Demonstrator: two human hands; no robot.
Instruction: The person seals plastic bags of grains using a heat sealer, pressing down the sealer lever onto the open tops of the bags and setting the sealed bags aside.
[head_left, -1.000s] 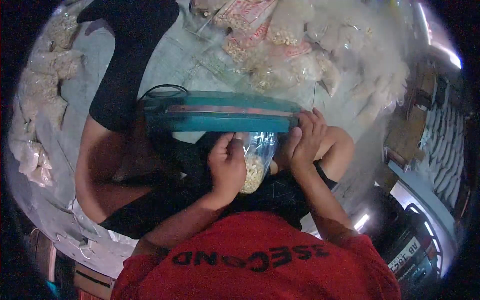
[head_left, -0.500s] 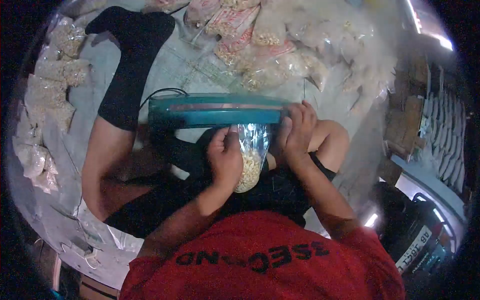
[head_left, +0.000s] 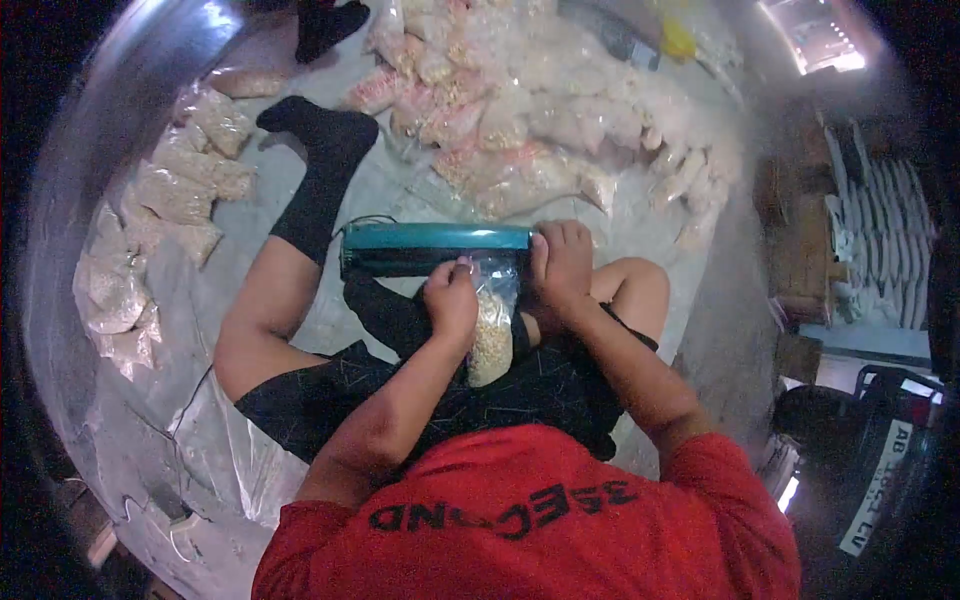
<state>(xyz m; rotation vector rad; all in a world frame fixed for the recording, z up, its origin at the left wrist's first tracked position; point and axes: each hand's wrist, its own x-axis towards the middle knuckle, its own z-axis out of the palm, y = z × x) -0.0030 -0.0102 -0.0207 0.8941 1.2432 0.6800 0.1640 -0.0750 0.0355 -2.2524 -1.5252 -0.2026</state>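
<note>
A teal bag sealer (head_left: 435,237) lies crosswise over my lap, with its cord at the left end. Below its front edge hangs a clear plastic bag (head_left: 492,335), its lower part filled with small pale snack pieces. My left hand (head_left: 453,302) pinches the bag's upper left side between thumb and fingers, close to the sealer. At the sealer's right end, my right hand (head_left: 563,262) has its fingers curled over the top and its thumb against the near side. The bag's top edge is hidden at the sealer.
Filled snack bags (head_left: 500,120) are heaped beyond the sealer, and more filled bags (head_left: 150,215) line the left side. A pale sheet (head_left: 290,195) covers the floor. My sock-covered foot (head_left: 330,125) rests ahead on the left. Another dark sock (head_left: 325,25) shows at the top. Stacked packs (head_left: 885,230) stand at right.
The view has shifted, showing more bags at the top. The pinkish strip seen earlier between two teal bands of the sealer no longer shows. Both hands keep their places at bag and sealer.
</note>
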